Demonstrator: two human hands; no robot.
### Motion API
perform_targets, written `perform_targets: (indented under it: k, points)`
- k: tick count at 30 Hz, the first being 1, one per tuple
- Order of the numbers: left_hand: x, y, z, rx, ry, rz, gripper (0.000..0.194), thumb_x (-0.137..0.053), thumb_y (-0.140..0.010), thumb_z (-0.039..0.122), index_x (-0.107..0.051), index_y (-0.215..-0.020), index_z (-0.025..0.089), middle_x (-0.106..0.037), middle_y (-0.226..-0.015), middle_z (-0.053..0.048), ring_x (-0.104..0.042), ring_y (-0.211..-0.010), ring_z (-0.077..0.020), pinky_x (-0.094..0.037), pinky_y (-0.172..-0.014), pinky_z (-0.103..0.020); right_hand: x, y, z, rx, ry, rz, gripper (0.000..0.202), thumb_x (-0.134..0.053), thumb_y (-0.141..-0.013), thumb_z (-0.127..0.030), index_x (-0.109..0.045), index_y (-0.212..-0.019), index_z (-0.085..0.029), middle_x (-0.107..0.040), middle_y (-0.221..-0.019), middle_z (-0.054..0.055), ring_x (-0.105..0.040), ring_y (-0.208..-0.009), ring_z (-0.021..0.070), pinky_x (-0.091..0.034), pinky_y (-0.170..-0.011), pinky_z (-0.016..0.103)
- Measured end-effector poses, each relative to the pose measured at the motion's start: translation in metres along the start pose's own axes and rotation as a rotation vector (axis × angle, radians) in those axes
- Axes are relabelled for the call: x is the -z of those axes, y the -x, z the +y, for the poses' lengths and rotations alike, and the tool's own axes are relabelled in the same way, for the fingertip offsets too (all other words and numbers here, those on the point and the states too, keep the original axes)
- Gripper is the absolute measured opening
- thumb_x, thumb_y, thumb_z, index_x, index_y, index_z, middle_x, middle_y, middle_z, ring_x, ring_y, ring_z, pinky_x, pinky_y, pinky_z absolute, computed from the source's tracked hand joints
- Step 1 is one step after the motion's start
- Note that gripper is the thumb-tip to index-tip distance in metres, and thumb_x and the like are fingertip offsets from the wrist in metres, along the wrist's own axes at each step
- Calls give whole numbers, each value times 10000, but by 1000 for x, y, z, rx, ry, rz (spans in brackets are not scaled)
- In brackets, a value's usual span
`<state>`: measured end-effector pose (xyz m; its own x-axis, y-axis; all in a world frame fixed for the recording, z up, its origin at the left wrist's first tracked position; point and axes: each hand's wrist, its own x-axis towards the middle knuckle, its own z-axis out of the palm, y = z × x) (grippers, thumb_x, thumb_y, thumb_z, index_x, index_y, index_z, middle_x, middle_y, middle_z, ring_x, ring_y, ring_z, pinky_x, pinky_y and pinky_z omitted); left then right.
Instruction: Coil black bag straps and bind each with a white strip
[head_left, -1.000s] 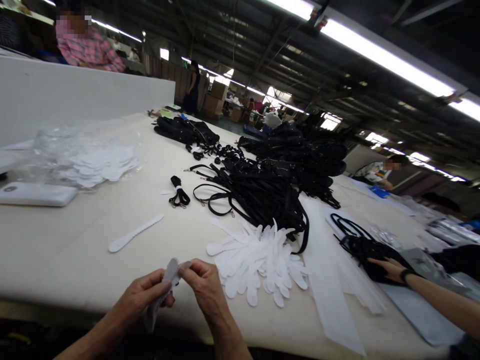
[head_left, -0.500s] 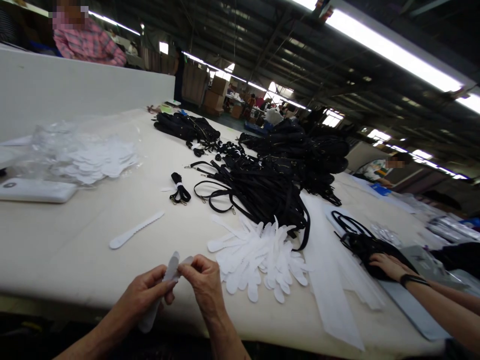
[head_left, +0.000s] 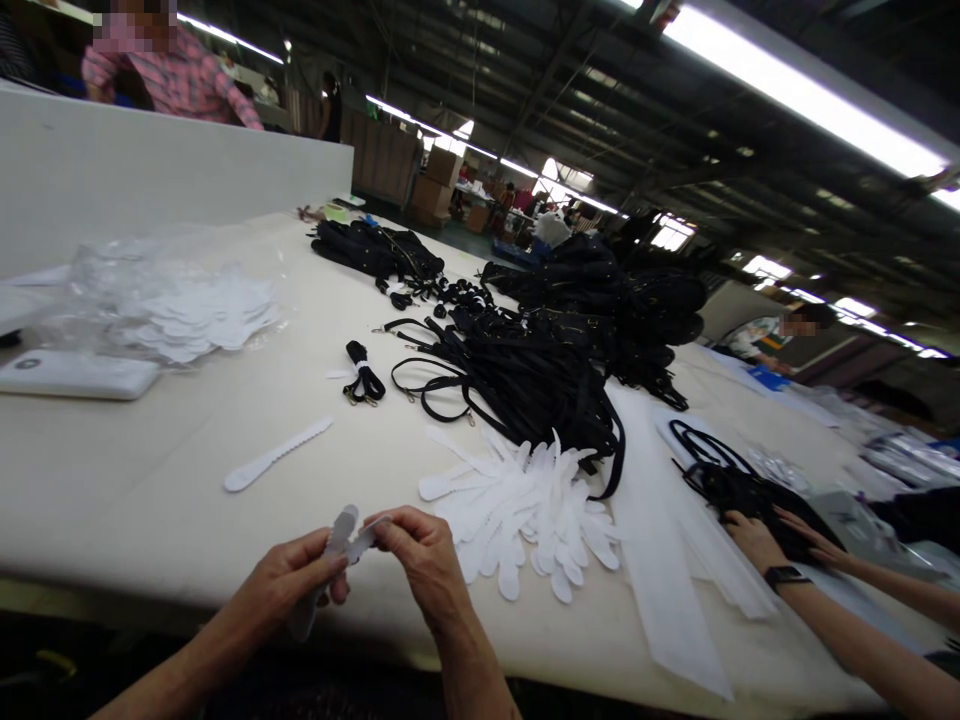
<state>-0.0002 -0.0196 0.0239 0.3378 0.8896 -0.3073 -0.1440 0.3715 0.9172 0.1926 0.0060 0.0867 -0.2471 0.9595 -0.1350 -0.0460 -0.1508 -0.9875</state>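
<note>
Long pale table (head_left: 150, 500) under strip lights (head_left: 795, 90) in a dark-roofed workshop, cartons (head_left: 435, 180) stacked far back. Near edge, low centre: left hand (head_left: 289, 585) pinched on a white paper strip (head_left: 334, 545), fingers closed around its lower length; right hand (head_left: 420, 560) with thumb and fingertips clamped on a thin layer at the strip's upper end. Strip held just above the table edge, between both hands, tilted upward. Just right of the hands, fanned pile of white strips (head_left: 525, 510) flat on the table. Single loose strip (head_left: 274, 455) lying further left. Behind the pile, heap of black straps (head_left: 525, 380), with black bags (head_left: 607, 300) stacked beyond. Small bundled strap (head_left: 364, 375) alone near the middle. Far left, clear plastic bag of white strips (head_left: 165, 305) beside a flat white box (head_left: 75, 375). White wall panel (head_left: 150, 180) along the left side, person in a plaid shirt (head_left: 172, 80) behind it. At right, co-worker's hands (head_left: 780, 535) resting on a black bag (head_left: 739, 490), a dark watch on the wrist.
</note>
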Motion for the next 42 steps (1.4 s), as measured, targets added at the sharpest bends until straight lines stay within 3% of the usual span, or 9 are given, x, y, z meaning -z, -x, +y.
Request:
perform_targets:
  k: [7,16,22,28,32,34,38,42]
  points:
    - [-5,2,1,5,-47,-14,380,-673,-827,557,-714,-919,191,-718,-669,-17,-572,-612,-155,-432,-605,-260,-9,1,0,-22,-38,121,94,-776,-704,-255,-740,-676,-173,-683,-632,-22,-586,-635,127,-465,-662,246]
    - [-13,8,4,-115,-132,28,367,-642,-870,518,-638,-1090,224,-685,-664,17,-573,-612,-153,-439,-596,-251,-13,-3,10,-27,-28,253,239,-797,-692,-316,-639,-604,-159,-609,-558,-34,-545,-567,110,-438,-580,230]
    - [-16,14,16,-136,-103,209,315,-670,-839,524,-705,-933,225,-684,-678,2,-578,-648,-168,-455,-601,-250,-15,-4,25,-152,-226,187,335,-788,-720,-439,-637,-643,-150,-612,-556,-20,-552,-493,97,-441,-528,218]
    - [-12,12,17,-130,97,189,255,-667,-858,474,-688,-866,220,-687,-650,0,-572,-622,-156,-452,-595,-246,-18,2,30,-213,-477,66,281,-826,-690,-396,-710,-742,-145,-670,-650,9,-601,-558,103,-478,-590,225]
    - [-7,6,10,-71,139,158,271,-679,-841,501,-671,-861,231,-672,-609,20,-545,-564,-138,-422,-532,-213,-12,3,25,-202,-395,32,234,-837,-658,-310,-757,-807,-148,-694,-672,16,-624,-606,120,-496,-641,246]
    - [-5,4,10,-28,100,167,289,-678,-836,518,-673,-890,235,-712,-694,7,-584,-612,-152,-455,-566,-222,-7,2,23,-174,-274,68,220,-819,-678,-315,-771,-812,-149,-697,-661,17,-625,-610,125,-495,-645,251]
    - [1,1,15,11,66,248,347,-726,-780,541,-698,-894,214,-752,-824,-18,-641,-715,-187,-487,-621,-240,8,-2,19,-94,-59,189,185,-788,-709,-314,-780,-800,-153,-689,-636,4,-616,-594,122,-486,-633,247]
    - [18,1,18,-45,254,416,411,-776,-736,533,-690,-952,195,-787,-807,-40,-675,-777,-194,-517,-717,-249,30,-4,14,-32,-45,339,231,-793,-704,-360,-771,-821,-162,-694,-675,0,-621,-618,135,-506,-648,268]
